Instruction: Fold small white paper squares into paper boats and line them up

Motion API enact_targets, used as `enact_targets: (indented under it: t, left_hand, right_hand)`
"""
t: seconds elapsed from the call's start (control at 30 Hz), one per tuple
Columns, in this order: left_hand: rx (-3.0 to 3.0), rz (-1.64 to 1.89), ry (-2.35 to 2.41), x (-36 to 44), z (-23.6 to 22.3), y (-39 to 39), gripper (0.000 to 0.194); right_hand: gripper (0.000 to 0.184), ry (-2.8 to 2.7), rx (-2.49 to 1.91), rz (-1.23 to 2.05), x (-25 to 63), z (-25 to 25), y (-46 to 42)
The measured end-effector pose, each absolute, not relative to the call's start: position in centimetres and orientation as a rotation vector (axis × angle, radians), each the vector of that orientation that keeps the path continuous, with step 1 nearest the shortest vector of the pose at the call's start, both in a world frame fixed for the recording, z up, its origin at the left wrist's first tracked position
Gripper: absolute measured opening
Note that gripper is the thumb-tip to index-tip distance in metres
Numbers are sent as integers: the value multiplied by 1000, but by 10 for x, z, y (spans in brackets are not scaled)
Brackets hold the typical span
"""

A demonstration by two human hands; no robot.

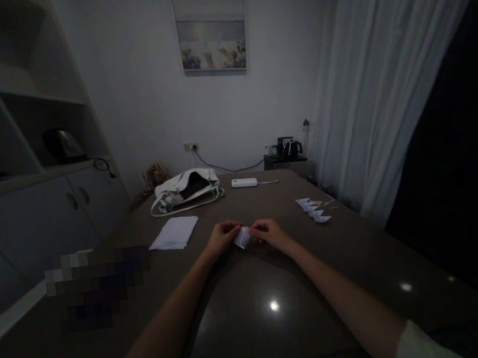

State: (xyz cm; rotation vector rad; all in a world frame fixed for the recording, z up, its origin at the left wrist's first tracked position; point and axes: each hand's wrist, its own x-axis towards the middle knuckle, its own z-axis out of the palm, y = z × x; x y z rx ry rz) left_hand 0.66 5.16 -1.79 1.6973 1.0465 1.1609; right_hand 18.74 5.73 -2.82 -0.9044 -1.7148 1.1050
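A small folded piece of white paper (242, 238) is held just above the dark table, in the middle of the view. My left hand (221, 238) pinches its left edge between thumb and fingers. On the opposite edge, my right hand (271, 234) is closed in a similar pinch. To the left lies a stack of white paper sheets (176, 233). Over on the right, several folded white paper pieces (312, 209) with pointed shapes sit in a row, with small pale bits beside them.
A white handbag (188, 189) rests at the table's back left, a white power bank (244, 183) with a short cable at the back centre. The brown table (249, 329) is glossy. A black coffee maker (288, 148) stands beyond it; a white curtain (353, 83) hangs right.
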Motion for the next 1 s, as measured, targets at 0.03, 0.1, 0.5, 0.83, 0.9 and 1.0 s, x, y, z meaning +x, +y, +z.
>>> enact_targets:
  t: [0.03, 0.1, 0.5, 0.83, 0.9, 1.0]
  left_hand:
    - [1689, 1152, 1034, 7, -17, 51, 45]
    - [1671, 1143, 1019, 8, -16, 49, 45]
    - [1607, 1094, 882, 11, -22, 51, 44]
    - [1600, 1106, 880, 12, -20, 48, 41]
    - [1594, 1113, 893, 12, -19, 47, 40]
    - [1587, 1161, 913, 12, -17, 48, 39]
  right_hand:
    - [35, -1700, -907, 1076, 188, -28, 58]
    - [34, -1676, -903, 1019, 188, -29, 59]
    - [29, -1648, -911, 858, 187, -31, 61]
    - [28, -1609, -882, 890, 185, -25, 55]
    - [29, -1597, -888, 907, 185, -26, 57]
    - [31, -1563, -891, 971, 184, -29, 58]
